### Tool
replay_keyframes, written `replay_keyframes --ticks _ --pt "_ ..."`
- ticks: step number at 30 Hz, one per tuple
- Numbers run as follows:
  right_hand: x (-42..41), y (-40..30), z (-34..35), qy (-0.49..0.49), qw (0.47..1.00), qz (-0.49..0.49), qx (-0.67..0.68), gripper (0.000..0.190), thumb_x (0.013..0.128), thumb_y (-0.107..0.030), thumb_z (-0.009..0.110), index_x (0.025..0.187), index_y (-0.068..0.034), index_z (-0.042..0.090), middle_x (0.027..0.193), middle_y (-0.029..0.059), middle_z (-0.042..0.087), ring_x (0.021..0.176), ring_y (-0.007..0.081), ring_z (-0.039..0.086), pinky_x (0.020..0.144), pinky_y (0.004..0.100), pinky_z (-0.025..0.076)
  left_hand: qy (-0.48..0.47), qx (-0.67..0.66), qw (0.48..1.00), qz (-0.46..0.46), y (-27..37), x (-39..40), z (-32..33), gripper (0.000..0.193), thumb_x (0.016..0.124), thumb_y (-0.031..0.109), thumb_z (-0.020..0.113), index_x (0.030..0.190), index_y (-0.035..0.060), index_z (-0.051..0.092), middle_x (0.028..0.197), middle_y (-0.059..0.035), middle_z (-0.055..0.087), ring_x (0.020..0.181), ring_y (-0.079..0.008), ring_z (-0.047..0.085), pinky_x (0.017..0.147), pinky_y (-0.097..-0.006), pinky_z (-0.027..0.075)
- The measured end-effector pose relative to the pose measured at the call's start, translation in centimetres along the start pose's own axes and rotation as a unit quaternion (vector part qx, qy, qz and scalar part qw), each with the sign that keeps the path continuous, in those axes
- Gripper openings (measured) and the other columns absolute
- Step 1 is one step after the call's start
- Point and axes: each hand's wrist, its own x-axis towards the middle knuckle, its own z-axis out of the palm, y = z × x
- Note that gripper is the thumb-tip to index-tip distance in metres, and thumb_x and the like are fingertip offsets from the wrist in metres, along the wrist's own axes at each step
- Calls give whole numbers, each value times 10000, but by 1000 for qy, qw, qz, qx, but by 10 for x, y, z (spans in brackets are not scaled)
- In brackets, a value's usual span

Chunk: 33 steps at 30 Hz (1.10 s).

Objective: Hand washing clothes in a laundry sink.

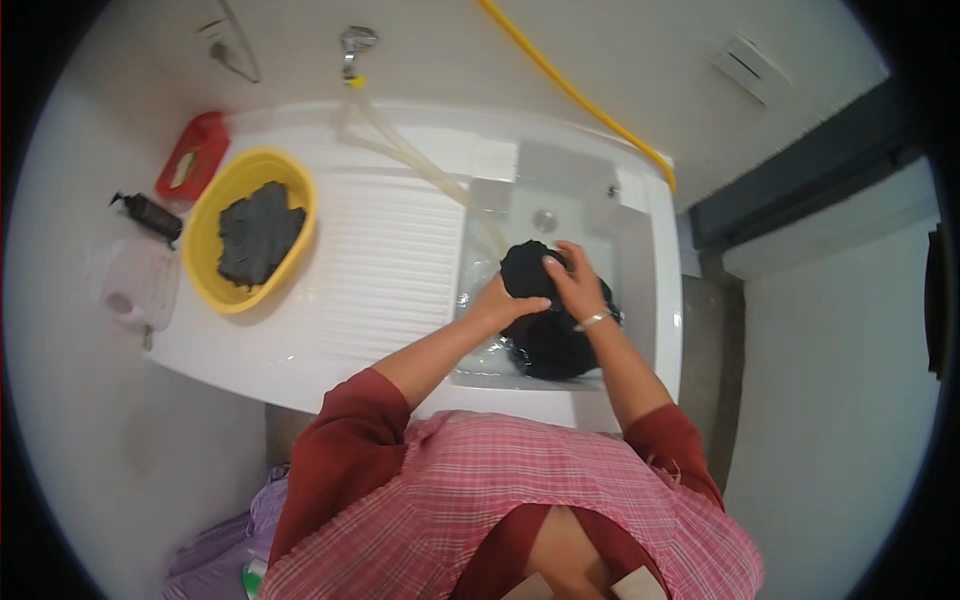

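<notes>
A wet black cloth (555, 345) is bunched up in the basin of a white laundry sink (637, 262), its lower part lying in shallow water. My left hand (501, 304) grips the cloth from the left, thumb pointing across it. On the upper right side, my right hand (576, 281) holds the same cloth with curled fingers; a bracelet (592, 321) circles that wrist. A translucent hose (427, 166) runs from the wall tap (355, 49) into the basin, its end hidden near the cloth. The metal drain (545, 220) shows beyond my hands.
Left of the basin is a ribbed washboard (394, 262). A yellow tub (304, 259) holds dark folded cloth (262, 232). Beside it stand a red basket (210, 146), a black pump bottle (152, 215) and a translucent container (142, 281). A yellow hose (570, 86) hangs behind the sink.
</notes>
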Motion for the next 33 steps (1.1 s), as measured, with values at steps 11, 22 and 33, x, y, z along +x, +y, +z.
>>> replay_keyframes --ticks 11,22,33 --pt "-57 114 -67 -153 909 121 -368 907 570 -506 747 1309 -138 371 1363 186 313 1221 363 349 1006 412 307 443 515 722 133 173 -89 -258 590 784 395 610 1195 -2 463 1139 -203 530 1060 -325 509 909 -356 379" --pt "-53 50 -69 -59 982 145 -101 504 585 -219 733 1039 -51 592 980 193 608 935 286 583 834 344 445 267 638 691 210 123 -50 -199 461 728 208 676 1134 50 524 1174 -176 496 1120 -333 436 963 -405 333" --pt "-10 -129 -125 -95 954 -223 -173 285 610 -147 683 883 -101 614 832 58 572 853 246 511 794 339 343 -163 133 977 30 31 32 6 662 642 373 739 1160 41 496 1066 -180 578 1034 -298 539 867 -359 415"
